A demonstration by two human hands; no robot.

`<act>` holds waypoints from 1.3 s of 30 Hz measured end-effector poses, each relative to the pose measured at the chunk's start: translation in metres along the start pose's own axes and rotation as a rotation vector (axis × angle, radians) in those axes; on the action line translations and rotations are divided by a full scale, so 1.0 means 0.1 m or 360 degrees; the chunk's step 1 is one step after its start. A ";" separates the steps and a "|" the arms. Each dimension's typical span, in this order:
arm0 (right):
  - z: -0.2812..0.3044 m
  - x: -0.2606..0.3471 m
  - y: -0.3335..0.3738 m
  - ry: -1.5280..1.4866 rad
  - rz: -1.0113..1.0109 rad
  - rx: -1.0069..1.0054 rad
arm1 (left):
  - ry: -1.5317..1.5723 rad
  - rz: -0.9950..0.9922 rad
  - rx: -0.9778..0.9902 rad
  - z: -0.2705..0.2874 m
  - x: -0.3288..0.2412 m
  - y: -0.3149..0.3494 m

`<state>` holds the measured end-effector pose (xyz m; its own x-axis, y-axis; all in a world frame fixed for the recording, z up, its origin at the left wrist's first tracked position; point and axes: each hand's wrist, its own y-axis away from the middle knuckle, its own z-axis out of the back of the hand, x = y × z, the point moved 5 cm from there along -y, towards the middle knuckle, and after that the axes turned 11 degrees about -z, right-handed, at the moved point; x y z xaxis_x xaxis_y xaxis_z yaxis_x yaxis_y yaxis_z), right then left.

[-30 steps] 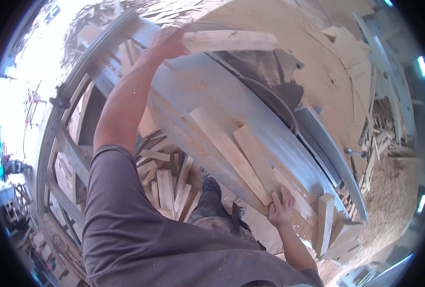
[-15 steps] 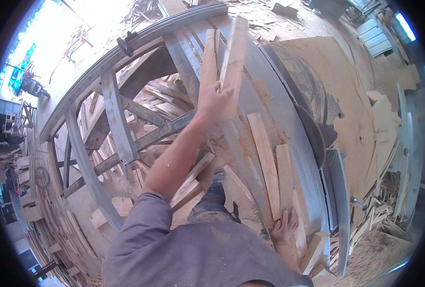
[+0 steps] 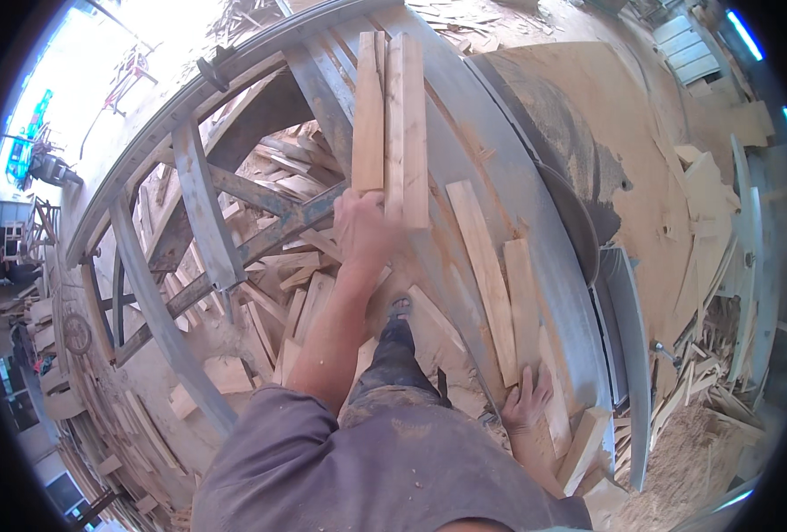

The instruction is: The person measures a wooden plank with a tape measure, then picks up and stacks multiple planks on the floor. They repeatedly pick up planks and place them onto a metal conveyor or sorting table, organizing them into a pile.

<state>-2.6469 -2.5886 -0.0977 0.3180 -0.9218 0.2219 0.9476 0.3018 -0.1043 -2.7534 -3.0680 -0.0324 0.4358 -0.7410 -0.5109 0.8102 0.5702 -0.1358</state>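
Two wooden pieces, a flat board and a thicker board, lie side by side on the far part of the metal machine table. My left hand is at their near ends, touching the left one; motion blurs its fingers, so I cannot tell whether they grip. Closer to me, a long narrow strip and a shorter strip rest on the table. At their near ends my right hand lies with fingers spread, fingertips against the wood, gripping nothing.
A dark round disc stands along the table's right side, beside a large brown sheet. The open metal frame extends left, with scrap wood beneath. More offcuts lie near my right forearm. Sawdust is heaped at lower right.
My left hand has drawn back toward me and let the thicker board down beside the flat one. The right hand stays by the near strips.
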 end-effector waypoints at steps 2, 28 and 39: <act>0.01 0.01 0.03 -0.0030 -0.0006 -0.0005 | 0.0043 -0.0032 -0.0038 -0.04 0.10 0.26; 2.00 -2.70 4.17 -0.1069 -0.1187 -0.0638 | 0.1558 0.0345 0.1509 -1.45 -3.85 6.36; 2.24 -3.30 5.18 -0.1483 -0.1780 -0.0862 | 0.0931 0.0519 0.0893 -2.18 -4.41 6.90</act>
<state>-2.2540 -2.0737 -0.0075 -0.4194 -0.0757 0.9046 0.6482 -0.7227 0.2400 -2.4722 -2.2705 -0.0861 0.5331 -0.1825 -0.8261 0.8207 0.3488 0.4525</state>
